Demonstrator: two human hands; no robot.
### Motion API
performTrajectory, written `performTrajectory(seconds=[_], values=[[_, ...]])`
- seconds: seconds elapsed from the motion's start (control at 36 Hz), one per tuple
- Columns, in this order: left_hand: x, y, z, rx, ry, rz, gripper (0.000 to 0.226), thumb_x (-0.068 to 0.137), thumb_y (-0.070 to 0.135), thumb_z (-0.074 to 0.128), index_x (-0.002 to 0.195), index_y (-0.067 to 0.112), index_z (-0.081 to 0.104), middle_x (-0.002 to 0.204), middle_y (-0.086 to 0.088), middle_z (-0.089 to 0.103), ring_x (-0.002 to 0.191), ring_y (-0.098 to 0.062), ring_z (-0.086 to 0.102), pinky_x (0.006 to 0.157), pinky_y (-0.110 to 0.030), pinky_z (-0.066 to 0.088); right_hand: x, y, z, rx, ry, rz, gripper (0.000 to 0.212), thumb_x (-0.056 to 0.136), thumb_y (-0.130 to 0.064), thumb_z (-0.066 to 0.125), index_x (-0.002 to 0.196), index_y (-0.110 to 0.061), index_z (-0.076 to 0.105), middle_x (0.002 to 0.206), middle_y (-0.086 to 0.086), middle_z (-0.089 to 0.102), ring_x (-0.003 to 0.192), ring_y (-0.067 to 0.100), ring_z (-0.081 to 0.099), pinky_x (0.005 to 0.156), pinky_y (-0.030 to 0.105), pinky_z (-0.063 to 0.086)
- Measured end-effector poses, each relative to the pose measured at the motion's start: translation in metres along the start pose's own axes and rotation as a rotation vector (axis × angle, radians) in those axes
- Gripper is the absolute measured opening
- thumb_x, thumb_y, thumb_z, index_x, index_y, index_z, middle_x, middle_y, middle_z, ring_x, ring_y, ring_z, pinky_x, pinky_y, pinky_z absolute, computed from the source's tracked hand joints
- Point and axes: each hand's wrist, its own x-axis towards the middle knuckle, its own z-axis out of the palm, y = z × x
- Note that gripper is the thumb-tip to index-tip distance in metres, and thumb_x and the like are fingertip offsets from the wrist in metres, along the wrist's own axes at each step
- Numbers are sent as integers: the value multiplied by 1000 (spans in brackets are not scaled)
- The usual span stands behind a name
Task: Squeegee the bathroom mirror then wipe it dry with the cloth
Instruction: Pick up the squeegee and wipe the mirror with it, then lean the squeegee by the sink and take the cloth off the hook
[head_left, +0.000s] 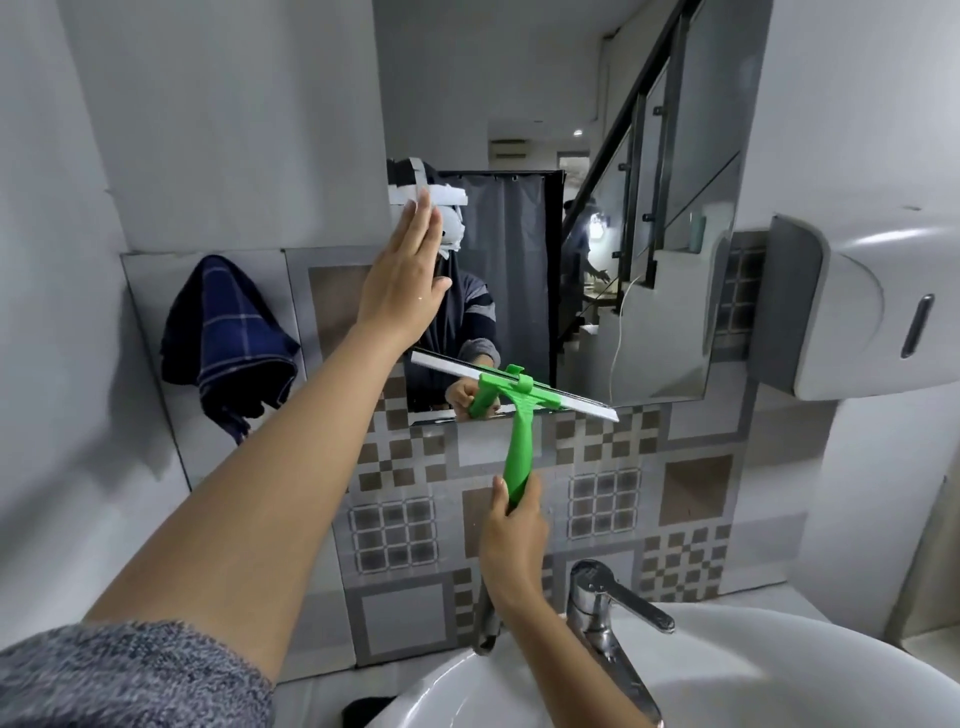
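- The person's right hand (511, 525) is gripping the lower end of the green squeegee (519, 415) handle, with fingers curled closed around it.
- The squeegee's white blade is lying tilted against the lower edge of the mirror (597, 156), its right end lower than its left.
- The left hand (408, 280) is pressing flat against the mirror's left edge, fingers straight and together, holding nothing.
- A dark blue checked cloth (228, 338) is hanging on the tiled wall to the left of the mirror, well apart from both hands.
- A chrome tap (605, 608) is standing on the white sink (779, 675) below the right hand.
- A white wall dispenser (852, 312) is sitting to the right of the mirror; no brand, label or writing is showing legibly anywhere.
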Motion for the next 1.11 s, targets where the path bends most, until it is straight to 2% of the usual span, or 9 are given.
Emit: performTrajectory(seconds=[0.14,0.36,0.53,0.64,0.72,0.81,0.89,1.03,1.11], values=[[-8,-1,1,-19,-21,-8,72,90,10,54,145,6,8,156,-7,0,143,-22,2,107,-38,36,-2,9,1,-47,-33,-49,6,97,-22,43,97,-16,45,65,-1,45,50,9,38,43,21,32],[-25,3,7,-17,-48,-43,73,88,9,55,145,7,9,156,-5,0,143,-20,1,95,-36,47,-3,23,-8,-131,-86,-84,11,96,-21,45,107,-21,47,78,2,51,60,12,44,51,24,39],[-42,6,10,-37,-91,-70,73,87,9,57,145,7,12,156,-5,1,143,-21,2,101,-37,43,-7,33,-20,-264,-99,-105,9,96,-24,45,103,-18,45,79,7,52,60,16,44,50,29,38],[-61,10,8,-59,-135,-111,67,90,16,54,145,7,17,156,-4,2,143,-20,2,107,-34,31,-12,34,-34,-315,-120,-98,12,95,-27,47,106,-22,47,82,9,58,63,19,49,54,40,48],[-77,16,7,-83,-172,-146,62,91,24,53,143,6,23,156,-6,7,143,-21,6,111,-35,22,-12,28,-53,-332,-150,-126,17,95,-26,48,112,-22,49,79,8,58,57,15,49,48,33,44],[-89,27,3,-158,-215,-154,59,91,27,53,141,5,30,153,-9,18,142,-22,13,114,-36,17,-4,17,-74,-321,-199,-161,21,94,-23,50,115,-24,51,79,7,59,55,15,51,48,35,47],[-97,44,-3,-227,-228,-127,55,92,30,52,139,8,35,151,-7,24,140,-18,17,111,-37,22,11,2,-95,-357,-253,-200,33,93,-18,53,126,-20,50,79,3,60,54,10,50,47,25,45],[-106,79,-14,-236,-303,22,56,93,37,46,142,14,29,152,-1,22,141,-14,12,110,-32,12,39,-34,-132,-596,-355,-329,43,91,-25,56,133,-23,46,83,2,63,57,11,53,56,28,51],[-111,95,-17,-209,-332,110,56,93,39,45,142,15,29,152,0,22,141,-13,13,106,-26,12,52,-60,-152,-729,-409,-424,41,91,-27,57,131,-25,49,86,1,63,59,12,55,55,30,48]])
